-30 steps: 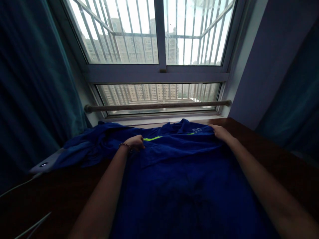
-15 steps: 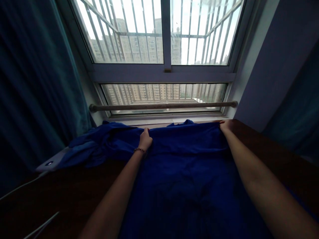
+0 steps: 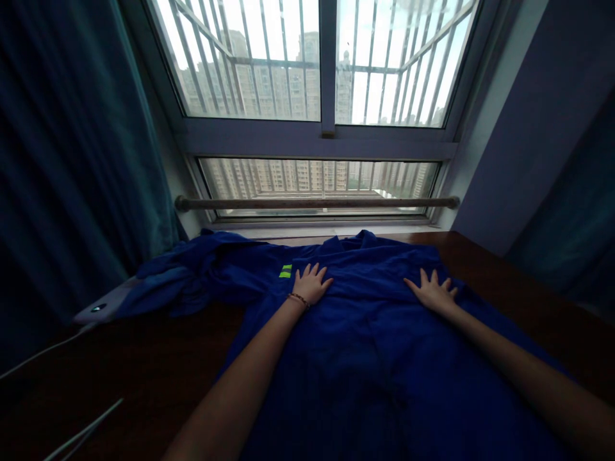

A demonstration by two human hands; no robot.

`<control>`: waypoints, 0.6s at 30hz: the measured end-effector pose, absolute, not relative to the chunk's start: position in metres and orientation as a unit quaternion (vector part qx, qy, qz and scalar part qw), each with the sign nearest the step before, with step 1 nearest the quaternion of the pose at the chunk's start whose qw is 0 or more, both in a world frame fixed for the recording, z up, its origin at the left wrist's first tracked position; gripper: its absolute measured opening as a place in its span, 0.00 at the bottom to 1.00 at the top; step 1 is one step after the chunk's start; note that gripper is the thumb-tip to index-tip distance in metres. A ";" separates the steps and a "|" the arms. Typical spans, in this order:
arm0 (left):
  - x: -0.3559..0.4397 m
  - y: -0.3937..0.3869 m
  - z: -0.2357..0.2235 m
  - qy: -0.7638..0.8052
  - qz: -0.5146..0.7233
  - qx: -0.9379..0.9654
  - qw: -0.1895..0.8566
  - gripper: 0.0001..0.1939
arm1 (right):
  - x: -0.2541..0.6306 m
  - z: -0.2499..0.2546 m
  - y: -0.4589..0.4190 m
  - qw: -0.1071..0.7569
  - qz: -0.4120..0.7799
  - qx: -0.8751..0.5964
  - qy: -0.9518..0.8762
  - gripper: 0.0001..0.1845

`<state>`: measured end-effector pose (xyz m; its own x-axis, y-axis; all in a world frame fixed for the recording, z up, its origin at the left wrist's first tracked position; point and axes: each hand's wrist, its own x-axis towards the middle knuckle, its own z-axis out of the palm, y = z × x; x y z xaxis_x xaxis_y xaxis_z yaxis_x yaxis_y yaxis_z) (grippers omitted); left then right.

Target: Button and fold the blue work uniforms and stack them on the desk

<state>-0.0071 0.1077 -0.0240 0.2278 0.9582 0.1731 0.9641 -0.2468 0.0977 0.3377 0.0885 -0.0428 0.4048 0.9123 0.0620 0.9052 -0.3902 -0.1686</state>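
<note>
A dark blue garment (image 3: 369, 358) with a small bright green mark lies spread over a dark wooden surface (image 3: 125, 378) below a window. My left hand (image 3: 311, 283) lies flat on the cloth with its fingers spread, a bracelet on the wrist, just right of the green mark. My right hand (image 3: 432, 291) rests flat on the cloth too, fingers apart, near the garment's far right part. Neither hand holds anything.
More blue cloth (image 3: 192, 278) is bunched at the far left. A phone (image 3: 103, 308) with a white cable (image 3: 38, 355) lies at the left edge. A horizontal rail (image 3: 317, 203) crosses the barred window behind; dark curtains (image 3: 72, 160) hang at both sides.
Both hands let go of the garment's far edge, drew back toward me and now lie flat on the cloth. The green mark shows again.
</note>
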 end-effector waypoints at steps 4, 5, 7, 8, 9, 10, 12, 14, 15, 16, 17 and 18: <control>-0.010 0.106 -0.030 -0.616 -0.103 -0.781 0.019 0.31 | 0.384 -0.049 0.096 0.071 -0.001 -0.841 -0.537 0.48; -0.010 0.105 -0.029 -0.618 -0.106 -0.778 0.024 0.31 | 0.392 -0.049 0.100 0.067 -0.001 -0.841 -0.537 0.47; -0.009 0.102 -0.027 -0.630 -0.111 -0.768 0.036 0.33 | 0.397 -0.046 0.109 0.060 0.000 -0.850 -0.523 0.45; -0.008 0.101 -0.025 -0.638 -0.114 -0.760 0.044 0.34 | 0.393 -0.044 0.112 0.059 -0.006 -0.859 -0.508 0.44; -0.006 0.099 -0.024 -0.647 -0.119 -0.751 0.052 0.35 | 0.387 -0.042 0.114 0.062 -0.019 -0.868 -0.492 0.43; -0.005 0.097 -0.023 -0.656 -0.124 -0.743 0.056 0.36 | 0.377 -0.039 0.116 0.073 -0.040 -0.872 -0.483 0.42; -0.004 0.095 -0.022 -0.668 -0.130 -0.731 0.052 0.38 | 0.353 -0.035 0.117 0.106 -0.074 -0.855 -0.503 0.41; -0.005 0.093 -0.021 -0.670 -0.134 -0.730 0.036 0.38 | 0.331 -0.032 0.118 0.135 -0.061 -0.822 -0.550 0.41; -0.007 0.093 -0.020 -0.668 -0.136 -0.731 0.027 0.38 | 0.324 -0.031 0.119 0.140 -0.036 -0.812 -0.565 0.40; -0.008 0.093 -0.019 -0.667 -0.136 -0.733 0.017 0.38 | 0.319 -0.031 0.121 0.140 -0.007 -0.811 -0.568 0.40; -0.011 0.093 -0.018 -0.666 -0.133 -0.734 0.007 0.38 | 0.317 -0.031 0.124 0.138 0.017 -0.816 -0.561 0.40; -0.013 0.094 -0.017 -0.666 -0.128 -0.735 -0.005 0.38 | 0.317 -0.032 0.128 0.137 0.034 -0.824 -0.549 0.40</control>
